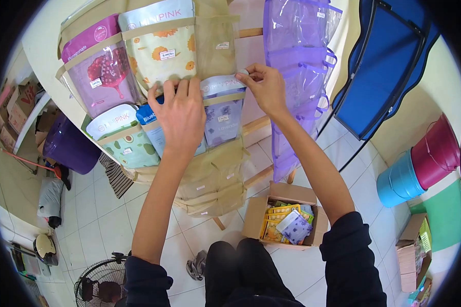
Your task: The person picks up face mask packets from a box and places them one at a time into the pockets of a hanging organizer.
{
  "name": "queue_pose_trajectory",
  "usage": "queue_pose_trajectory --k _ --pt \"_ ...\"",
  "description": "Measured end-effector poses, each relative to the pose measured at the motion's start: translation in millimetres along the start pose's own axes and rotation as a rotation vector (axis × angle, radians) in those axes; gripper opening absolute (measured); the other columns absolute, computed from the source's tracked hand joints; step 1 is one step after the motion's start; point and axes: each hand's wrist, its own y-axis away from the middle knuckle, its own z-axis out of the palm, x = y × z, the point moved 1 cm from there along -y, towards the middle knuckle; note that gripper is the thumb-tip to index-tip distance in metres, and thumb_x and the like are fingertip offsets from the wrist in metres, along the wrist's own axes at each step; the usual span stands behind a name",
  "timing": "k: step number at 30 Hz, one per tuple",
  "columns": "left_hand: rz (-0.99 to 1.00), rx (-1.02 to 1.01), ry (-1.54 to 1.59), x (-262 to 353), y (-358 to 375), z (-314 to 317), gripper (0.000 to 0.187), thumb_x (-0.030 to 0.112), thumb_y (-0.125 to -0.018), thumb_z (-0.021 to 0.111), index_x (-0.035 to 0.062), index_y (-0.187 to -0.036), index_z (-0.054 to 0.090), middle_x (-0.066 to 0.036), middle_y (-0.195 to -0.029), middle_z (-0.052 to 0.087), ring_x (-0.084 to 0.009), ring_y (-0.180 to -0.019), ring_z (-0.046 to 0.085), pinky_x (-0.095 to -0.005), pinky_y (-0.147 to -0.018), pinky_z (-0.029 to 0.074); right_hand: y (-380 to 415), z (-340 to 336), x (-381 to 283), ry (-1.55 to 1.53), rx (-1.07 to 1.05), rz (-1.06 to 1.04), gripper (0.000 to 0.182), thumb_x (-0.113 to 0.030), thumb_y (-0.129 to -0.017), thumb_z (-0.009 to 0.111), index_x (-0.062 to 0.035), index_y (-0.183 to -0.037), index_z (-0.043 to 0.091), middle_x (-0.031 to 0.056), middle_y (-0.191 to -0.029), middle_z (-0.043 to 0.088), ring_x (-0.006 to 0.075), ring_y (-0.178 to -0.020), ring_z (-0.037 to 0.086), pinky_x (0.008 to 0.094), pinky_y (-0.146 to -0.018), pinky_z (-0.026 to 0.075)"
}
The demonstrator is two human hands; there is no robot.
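Observation:
A beige hanging organizer [205, 166] with clear pockets holds several printed pouches. My right hand [265, 89] pinches the top right corner of the purple lavender pouch [224, 117], which sits in a pocket with its top above the beige band. My left hand [182, 115] is closed, its fingers curled at the upper edges of the blue blueberry pouch [151, 120] and the lavender pouch; its thumb and grip are hidden. Above it is a yellow flower pouch [161, 56]. To the left are a pink pomegranate pouch [105, 71] and a green avocado pouch [125, 143].
A purple hanging organizer [297, 77] hangs to the right. An open cardboard box [253, 217] of packets stands on the tiled floor. Around are a blue folding frame [379, 71], blue bucket [402, 179], magenta bucket [435, 148], purple bin [69, 146] and fan [102, 284].

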Motion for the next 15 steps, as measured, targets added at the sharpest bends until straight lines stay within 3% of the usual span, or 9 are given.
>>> queue_pose_trajectory --k 1,3,4,6,8,10,12,13,15 --pt "0.001 -0.006 0.008 0 1 -1 0.016 0.017 -0.077 0.058 0.0083 -0.089 0.056 -0.003 -0.083 0.056 -0.0198 -0.088 0.049 -0.0427 -0.09 0.027 2 1 3 0.006 0.0 0.009 0.019 -0.019 -0.074 0.069 -0.0018 -0.081 0.063 0.0036 -0.066 0.062 0.0081 -0.062 0.053 0.0223 -0.055 0.04" --pt "-0.044 -0.014 0.008 1 6 -2 0.023 0.018 -0.078 0.058 0.0083 -0.099 0.056 -0.005 -0.093 0.056 -0.0208 -0.096 0.048 -0.0439 -0.094 0.023 14 -5 9 0.134 0.275 -0.32 0.025 -0.025 -0.07 0.071 -0.0062 -0.085 0.063 0.0058 -0.077 0.064 0.0126 -0.068 0.056 0.0256 -0.053 0.04" --pt "-0.044 -0.044 0.041 5 13 -7 0.023 0.018 -0.078 0.058 0.0083 -0.099 0.056 -0.005 -0.093 0.056 -0.0208 -0.096 0.048 -0.0439 -0.094 0.023 27 -13 13 0.161 0.263 -0.287 0.025 -0.025 -0.07 0.071 -0.0062 -0.085 0.063 0.0058 -0.077 0.064 0.0126 -0.068 0.056 0.0256 -0.053 0.04" --pt "-0.053 0.09 0.126 10 32 -20 0.034 0.017 -0.078 0.055 0.0096 -0.111 0.054 -0.007 -0.101 0.055 -0.021 -0.105 0.046 -0.0489 -0.099 0.017 62 -31 19 -0.288 0.414 -0.053 0.028 -0.022 -0.069 0.073 -0.0058 -0.089 0.061 0.0031 -0.082 0.062 0.011 -0.072 0.053 0.0232 -0.052 0.038" --pt "-0.06 0.042 0.2 15 76 -28 0.036 0.017 -0.079 0.055 0.0088 -0.114 0.052 -0.007 -0.104 0.054 -0.0223 -0.109 0.045 -0.0502 -0.1 0.014 119 -48 52 -0.083 0.413 0.125 0.025 -0.017 -0.07 0.072 -0.0043 -0.089 0.061 0.0015 -0.081 0.062 0.0112 -0.072 0.053 0.022 -0.054 0.038" --pt "-0.096 -0.042 0.311 21 128 -37 0.039 0.016 -0.079 0.055 0.0072 -0.117 0.051 -0.008 -0.109 0.052 -0.0252 -0.114 0.042 -0.0523 -0.102 0.009 192 -56 115 0.069 0.356 0.2 0.025 -0.016 -0.071 0.07 -0.003 -0.09 0.06 0.0035 -0.079 0.061 0.0132 -0.071 0.054 0.0248 -0.058 0.041" --pt "-0.159 -0.209 0.412 33 180 -43 0.04 0.015 -0.078 0.055 0.0057 -0.117 0.05 -0.009 -0.112 0.051 -0.0273 -0.115 0.041 -0.0532 -0.102 0.008 278 -65 175 0.271 0.153 0.486 0.025 -0.014 -0.07 0.066 -0.0006 -0.089 0.058 0.0117 -0.081 0.062 0.0252 -0.075 0.058 0.0346 -0.069 0.044" --pt "-0.197 -0.298 0.448 40 201 -47 0.041 0.014 -0.077 0.056 0.0051 -0.117 0.049 -0.01 -0.114 0.05 -0.028 -0.116 0.041 -0.0533 -0.102 0.008 325 -69 202 0.465 0.021 0.5 0.03 -0.015 -0.07 0.065 -0.0041 -0.097 0.056 0.0129 -0.096 0.06 0.0296 -0.087 0.056 0.036 -0.075 0.045" --pt "-0.269 -0.437 0.485 53 236 -55 0.042 0.012 -0.077 0.056 0.0043 -0.117 0.048 -0.01 -0.112 0.05 -0.0285 -0.116 0.04 -0.054 -0.102 0.008 381 -76 217 0.712 -0.391 0.728 0.048 -0.01 -0.065 0.071 -0.0131 -0.11 0.054 0.0106 -0.114 0.052 0.0263 -0.104 0.049 0.0379 -0.083 0.042"
